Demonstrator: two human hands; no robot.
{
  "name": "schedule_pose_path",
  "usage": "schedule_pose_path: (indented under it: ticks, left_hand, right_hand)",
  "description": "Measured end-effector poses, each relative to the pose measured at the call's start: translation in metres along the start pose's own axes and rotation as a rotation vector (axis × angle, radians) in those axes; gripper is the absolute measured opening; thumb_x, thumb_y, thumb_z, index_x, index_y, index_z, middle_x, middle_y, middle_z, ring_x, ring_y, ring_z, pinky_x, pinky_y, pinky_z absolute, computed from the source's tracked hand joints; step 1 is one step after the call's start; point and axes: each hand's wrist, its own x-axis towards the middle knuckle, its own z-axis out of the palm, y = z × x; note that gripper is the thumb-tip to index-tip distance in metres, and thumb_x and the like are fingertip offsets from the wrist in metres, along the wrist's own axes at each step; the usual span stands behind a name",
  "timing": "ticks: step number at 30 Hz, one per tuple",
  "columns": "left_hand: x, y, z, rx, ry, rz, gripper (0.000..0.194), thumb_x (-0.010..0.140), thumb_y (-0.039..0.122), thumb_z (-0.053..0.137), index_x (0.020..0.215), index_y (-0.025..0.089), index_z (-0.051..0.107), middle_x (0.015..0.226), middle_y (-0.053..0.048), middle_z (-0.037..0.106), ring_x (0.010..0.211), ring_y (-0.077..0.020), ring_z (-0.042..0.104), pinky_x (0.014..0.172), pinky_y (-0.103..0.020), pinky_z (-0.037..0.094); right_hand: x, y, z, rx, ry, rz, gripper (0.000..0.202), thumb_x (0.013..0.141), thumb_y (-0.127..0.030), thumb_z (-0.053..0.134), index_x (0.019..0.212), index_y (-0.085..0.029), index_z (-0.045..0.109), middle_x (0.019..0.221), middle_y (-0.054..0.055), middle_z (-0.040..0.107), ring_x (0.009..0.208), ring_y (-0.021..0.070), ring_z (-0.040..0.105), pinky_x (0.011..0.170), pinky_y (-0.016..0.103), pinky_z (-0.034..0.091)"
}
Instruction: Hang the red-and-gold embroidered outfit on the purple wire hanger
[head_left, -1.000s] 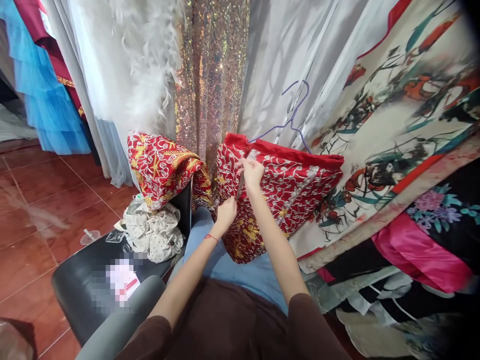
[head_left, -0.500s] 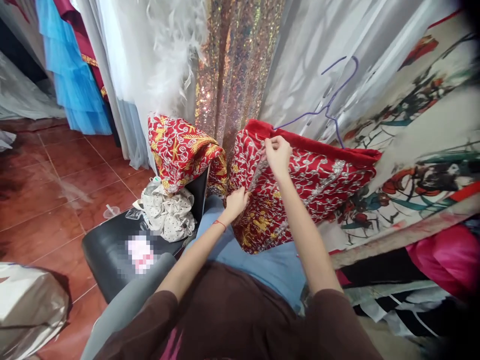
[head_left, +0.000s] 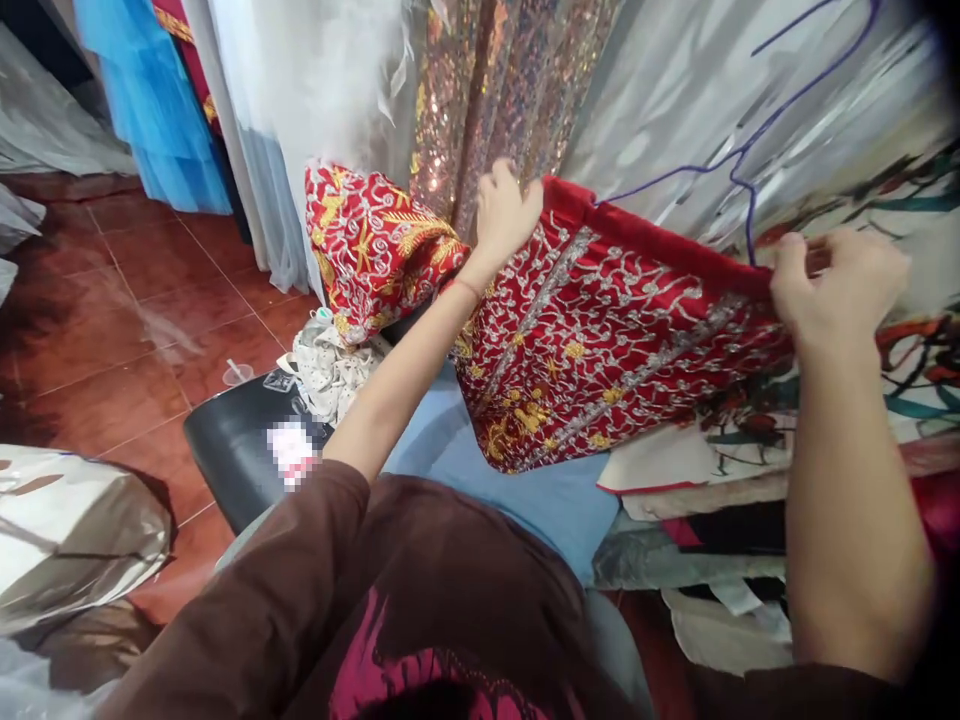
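Observation:
A red velvet garment [head_left: 600, 330] with silver and gold embroidery hangs from a purple hanger [head_left: 742, 150], its top band stretched between my hands. My left hand [head_left: 508, 212] grips the left end of the band with bent fingers. At the right end, my right hand [head_left: 836, 285] pinches the band beside the hanger's corner. The garment's lower part rests over my lap, on light blue cloth [head_left: 450, 440]. Another red and gold embroidered piece [head_left: 375, 250] is draped over the chair back to the left.
A black chair [head_left: 225, 440] at left holds a crumpled dotted white cloth [head_left: 330, 375]. A large pale bag [head_left: 82, 530] stands on the red tiled floor. Behind hang a sequined curtain [head_left: 517, 90], white fabrics and a blue tulle dress [head_left: 161, 120].
Both hands have moved apart from the garment's middle to the two ends of its top band. The garment is now spread flatter, and the hanger shows higher and further right.

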Motion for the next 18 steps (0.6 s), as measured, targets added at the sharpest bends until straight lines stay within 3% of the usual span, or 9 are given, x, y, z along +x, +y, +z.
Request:
schedule_pose_path:
  ticks: [2,3,5,6,7,9,11,14,18]
  left_hand:
    - [0.009,0.017,0.007,0.033,-0.015,-0.096,0.08,0.091,0.043,-0.016,0.093,0.003,0.053,0.143,-0.018,0.048,0.142,-0.0342,0.041,0.107,-0.047,0.034]
    - [0.01,0.023,0.012,0.014,-0.021,-0.135,0.075,0.097,0.044,-0.009,0.091,0.006,0.056,0.145,-0.015,0.05,0.144,-0.0336,0.038,0.11,-0.046,0.033]
    - [0.01,0.029,0.025,-0.103,-0.027,-0.203,0.044,0.105,0.045,0.032,0.089,0.016,0.061,0.139,-0.007,0.058,0.145,-0.0306,0.037,0.116,-0.048,0.029]
    - [0.008,0.03,0.031,-0.178,-0.031,-0.232,0.027,0.1,0.044,0.052,0.09,0.02,0.062,0.131,-0.006,0.063,0.141,-0.0294,0.04,0.118,-0.049,0.028]
    - [0.007,0.03,0.036,-0.245,-0.033,-0.258,0.019,0.094,0.042,0.066,0.091,0.023,0.061,0.124,-0.006,0.065,0.134,-0.0286,0.044,0.117,-0.05,0.028]
    - [0.002,0.03,0.044,-0.326,-0.029,-0.294,0.022,0.089,0.038,0.072,0.094,0.023,0.057,0.117,-0.008,0.063,0.125,-0.027,0.046,0.114,-0.049,0.024]
    - [-0.002,0.031,0.047,-0.364,0.007,-0.325,0.02,0.09,0.032,0.071,0.09,0.025,0.052,0.115,-0.008,0.063,0.119,-0.0252,0.041,0.111,-0.046,0.022]
    - [-0.008,0.036,0.045,-0.372,0.078,-0.354,0.028,0.089,0.024,0.071,0.081,0.028,0.045,0.112,-0.007,0.062,0.116,-0.0246,0.036,0.109,-0.044,0.022]
    - [-0.012,0.037,0.036,-0.242,0.057,-0.302,0.024,0.094,0.028,0.063,0.079,0.026,0.044,0.117,-0.011,0.062,0.112,-0.0258,0.043,0.103,-0.045,0.029]
  right_hand:
    - [-0.005,0.018,-0.006,-0.056,-0.14,-0.019,0.044,0.099,-0.049,0.054,0.089,-0.012,0.077,0.085,0.019,0.075,0.077,0.0191,0.063,0.068,0.039,0.033]
    - [-0.008,0.024,-0.011,-0.081,-0.209,-0.025,0.045,0.1,-0.047,0.052,0.09,-0.012,0.077,0.084,0.019,0.074,0.071,0.0177,0.058,0.067,0.039,0.031]
    - [-0.013,0.032,-0.02,-0.095,-0.275,0.022,0.036,0.1,-0.04,0.055,0.092,-0.012,0.077,0.081,0.016,0.073,0.061,0.0148,0.046,0.065,0.037,0.031]
    - [-0.015,0.034,-0.024,-0.078,-0.301,0.065,0.03,0.099,-0.035,0.058,0.094,-0.012,0.077,0.079,0.015,0.072,0.058,0.0137,0.04,0.063,0.036,0.031]
    - [-0.017,0.034,-0.028,-0.044,-0.324,0.123,0.025,0.097,-0.031,0.061,0.097,-0.011,0.077,0.079,0.013,0.071,0.056,0.0128,0.037,0.062,0.035,0.031]
    - [-0.019,0.031,-0.034,0.039,-0.353,0.257,0.02,0.094,-0.022,0.063,0.102,-0.01,0.078,0.08,0.012,0.071,0.055,0.0116,0.037,0.058,0.033,0.032]
    - [-0.019,0.025,-0.039,0.061,-0.365,0.356,0.024,0.093,-0.016,0.063,0.111,-0.011,0.078,0.088,0.014,0.074,0.06,0.0126,0.048,0.059,0.032,0.035]
    - [-0.02,0.01,-0.043,-0.15,-0.403,0.359,0.031,0.095,-0.019,0.061,0.121,-0.01,0.075,0.104,0.023,0.075,0.088,0.0219,0.066,0.067,0.037,0.039]
    - [-0.025,-0.006,-0.04,-0.459,-0.382,0.228,0.041,0.101,-0.029,0.052,0.121,0.0,0.072,0.114,0.033,0.069,0.115,0.036,0.065,0.075,0.046,0.037]
